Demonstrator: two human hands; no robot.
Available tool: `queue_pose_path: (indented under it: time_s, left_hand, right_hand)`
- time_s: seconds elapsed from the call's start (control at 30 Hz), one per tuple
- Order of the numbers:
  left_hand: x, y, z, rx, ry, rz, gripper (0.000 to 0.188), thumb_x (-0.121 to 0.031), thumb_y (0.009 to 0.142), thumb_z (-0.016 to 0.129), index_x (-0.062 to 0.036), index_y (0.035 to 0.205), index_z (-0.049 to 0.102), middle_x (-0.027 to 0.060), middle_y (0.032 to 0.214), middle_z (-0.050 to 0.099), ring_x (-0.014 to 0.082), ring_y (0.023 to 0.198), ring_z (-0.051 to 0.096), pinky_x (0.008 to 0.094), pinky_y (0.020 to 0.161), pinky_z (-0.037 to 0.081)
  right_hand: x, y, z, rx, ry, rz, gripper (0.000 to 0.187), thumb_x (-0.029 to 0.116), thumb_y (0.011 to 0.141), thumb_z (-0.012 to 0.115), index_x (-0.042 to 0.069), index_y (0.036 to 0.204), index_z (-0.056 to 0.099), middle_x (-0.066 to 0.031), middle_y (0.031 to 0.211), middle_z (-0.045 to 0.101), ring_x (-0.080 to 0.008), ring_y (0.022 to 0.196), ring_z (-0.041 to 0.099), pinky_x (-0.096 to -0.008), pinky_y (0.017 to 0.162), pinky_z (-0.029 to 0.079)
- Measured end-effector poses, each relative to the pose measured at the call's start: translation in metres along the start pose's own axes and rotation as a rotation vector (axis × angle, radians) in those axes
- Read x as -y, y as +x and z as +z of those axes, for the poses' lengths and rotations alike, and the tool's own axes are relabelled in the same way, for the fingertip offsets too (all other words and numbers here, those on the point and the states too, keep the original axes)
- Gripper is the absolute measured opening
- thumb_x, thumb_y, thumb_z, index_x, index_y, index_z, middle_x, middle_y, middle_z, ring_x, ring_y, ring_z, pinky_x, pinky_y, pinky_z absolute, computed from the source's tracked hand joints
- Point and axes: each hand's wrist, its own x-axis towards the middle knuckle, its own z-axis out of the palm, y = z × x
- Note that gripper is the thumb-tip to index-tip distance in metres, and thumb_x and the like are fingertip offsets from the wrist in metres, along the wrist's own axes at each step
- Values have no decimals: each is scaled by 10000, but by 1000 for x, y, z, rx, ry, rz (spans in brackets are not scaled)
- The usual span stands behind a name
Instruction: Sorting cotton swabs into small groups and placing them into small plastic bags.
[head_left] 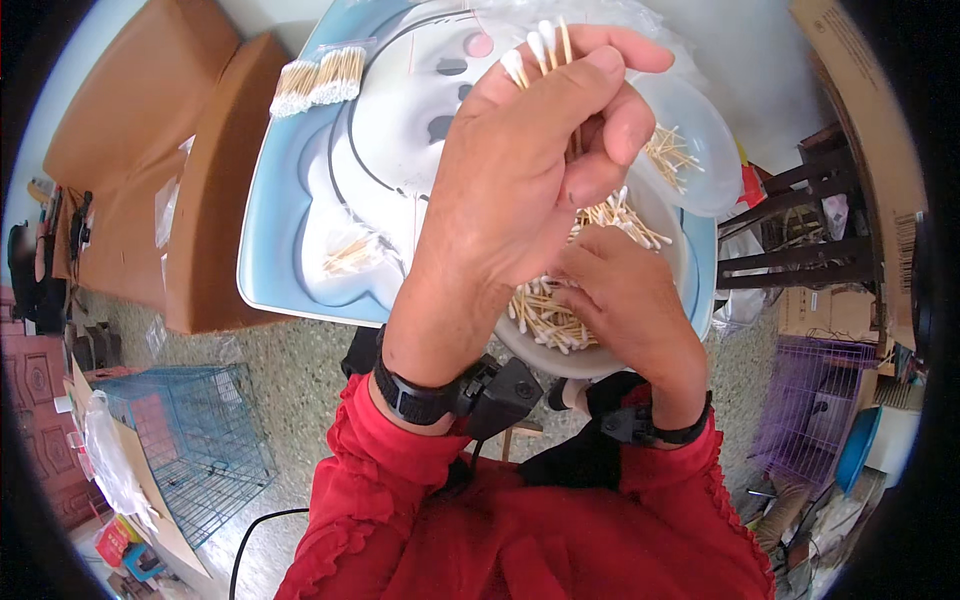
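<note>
My left hand (545,140) is raised over the table, its fingers curled round a few wooden-stick cotton swabs (543,45) whose tips point up past the thumb. Below it, my right hand (635,295) reaches into a round pale bowl (590,365) heaped with loose cotton swabs (550,318). The right fingertips are partly hidden by my left wrist and the heap, so whether they grip a swab does not show. A translucent round container (700,120) with more swabs stands just beyond the bowl.
The blue-rimmed table (265,230) has a cartoon-face top. On it lie bagged swab bundles (318,80) at far left and a small bag of swabs (350,255) nearer. A brown padded seat (215,200), blue wire cage (190,430) and purple wire cage (815,410) stand around.
</note>
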Motion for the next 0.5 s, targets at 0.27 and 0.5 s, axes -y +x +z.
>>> queue_pose_path:
  time_s: [0.27, 0.5]
  left_hand:
    - [-9, 0, 7, 33, 34, 80, 241, -170, 932, 412, 7, 1040, 535, 1, 617, 473, 23, 431, 293, 160, 378, 231]
    - [-31, -41, 28, 16, 206, -26, 163, -154, 912, 465, -20, 941, 553, -24, 544, 428, 27, 430, 303, 173, 394, 211]
  right_hand:
    - [3, 3, -9, -46, -30, -34, 124, 110, 724, 604, 53, 818, 547, -114, 769, 530, -280, 767, 556, -390, 638, 445]
    - [10, -25, -19, -406, 641, 204, 114, 35, 804, 605, 27, 910, 563, -52, 777, 588, -120, 670, 583, -227, 607, 463]
